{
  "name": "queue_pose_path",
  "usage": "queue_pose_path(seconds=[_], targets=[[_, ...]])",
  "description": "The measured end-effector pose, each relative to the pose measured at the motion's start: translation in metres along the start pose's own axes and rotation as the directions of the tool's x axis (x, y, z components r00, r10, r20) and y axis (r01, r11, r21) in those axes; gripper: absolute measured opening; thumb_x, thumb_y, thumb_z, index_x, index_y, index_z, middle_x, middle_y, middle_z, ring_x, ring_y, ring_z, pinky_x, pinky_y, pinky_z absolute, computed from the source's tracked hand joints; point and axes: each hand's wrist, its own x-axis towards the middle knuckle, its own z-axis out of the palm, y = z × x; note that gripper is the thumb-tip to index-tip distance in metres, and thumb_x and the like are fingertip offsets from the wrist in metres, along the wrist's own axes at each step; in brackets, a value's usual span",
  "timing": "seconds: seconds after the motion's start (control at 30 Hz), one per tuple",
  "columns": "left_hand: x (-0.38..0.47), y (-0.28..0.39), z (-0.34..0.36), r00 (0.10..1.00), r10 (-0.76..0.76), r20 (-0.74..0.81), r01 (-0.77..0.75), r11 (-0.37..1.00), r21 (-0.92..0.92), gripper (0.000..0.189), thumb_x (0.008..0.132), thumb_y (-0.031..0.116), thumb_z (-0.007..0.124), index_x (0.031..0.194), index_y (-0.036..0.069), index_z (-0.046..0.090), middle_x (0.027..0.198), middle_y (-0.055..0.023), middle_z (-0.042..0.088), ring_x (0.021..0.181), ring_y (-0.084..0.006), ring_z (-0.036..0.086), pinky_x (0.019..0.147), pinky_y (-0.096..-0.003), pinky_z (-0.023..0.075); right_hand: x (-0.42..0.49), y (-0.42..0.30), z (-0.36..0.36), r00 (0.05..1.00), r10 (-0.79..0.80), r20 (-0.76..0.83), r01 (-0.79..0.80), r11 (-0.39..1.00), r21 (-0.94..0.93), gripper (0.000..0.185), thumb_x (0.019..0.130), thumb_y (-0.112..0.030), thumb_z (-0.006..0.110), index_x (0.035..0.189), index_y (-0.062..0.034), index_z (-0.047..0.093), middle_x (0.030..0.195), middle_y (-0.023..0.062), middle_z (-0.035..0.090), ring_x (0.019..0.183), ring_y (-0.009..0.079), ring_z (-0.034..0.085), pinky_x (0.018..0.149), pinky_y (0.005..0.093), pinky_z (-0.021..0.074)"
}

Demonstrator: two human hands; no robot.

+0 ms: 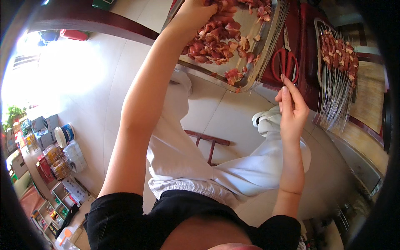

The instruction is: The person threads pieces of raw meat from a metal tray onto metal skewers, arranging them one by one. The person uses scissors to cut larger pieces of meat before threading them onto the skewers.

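Note:
My left hand (pixel 198 11) reaches into a pile of raw cut meat (pixel 212 43) on a shallow metal tray (pixel 215 79). Its fingers are partly cut off by the top edge of the picture and partly lost among the pieces. My right hand (pixel 292 104) hovers in front of red-handled scissors (pixel 286 64), thumb and forefinger close together. Whether a thin skewer is pinched there, I cannot tell. Along the tray's right rim lies a bundle of bare metal skewers (pixel 271 47). Small light bits, perhaps fat, are mixed with the red meat.
Right of the scissors, a second metal tray (pixel 318 47) holds several loaded meat skewers (pixel 339 56), their bare ends overhanging. A red wooden stool frame (pixel 207 139) is between my legs. Packaged goods (pixel 56 159) and a white-lidded bucket (pixel 64 136) stand at the left.

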Motion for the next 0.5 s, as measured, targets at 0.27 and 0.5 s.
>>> queue_pose_path(seconds=[0.27, 0.5], targets=[[-0.013, 0.002, 0.015, 0.982, -0.018, 0.188, 0.149, 0.686, -0.712, 0.018, 0.090, -0.006, 0.050, 0.105, -0.003, 0.059, 0.110, -0.0156, 0.063, 0.099, -0.0243, 0.064, 0.083, -0.0325, 0.0545, 0.001, -0.002, 0.012, 0.990, -0.139, -0.016, 0.134, 0.976, -0.171, 0.020, 0.091, -0.004, 0.061, 0.109, 0.0001, 0.068, 0.063, 0.0012, 0.058, 0.057, 0.0051, 0.053, 0.053, 0.0205, 0.0416], [-0.013, -0.002, 0.029, 0.996, 0.044, 0.071, 0.026, 0.648, -0.761, 0.008, 0.095, -0.002, 0.049, 0.098, -0.003, 0.056, 0.113, -0.0200, 0.062, 0.104, -0.0323, 0.064, 0.091, -0.0426, 0.0559, 0.001, -0.003, 0.017, 0.997, -0.077, 0.005, 0.077, 0.987, -0.140, 0.020, 0.091, -0.005, 0.061, 0.109, 0.0007, 0.068, 0.064, 0.0004, 0.058, 0.057, 0.0050, 0.053, 0.052, 0.0205, 0.0416]])
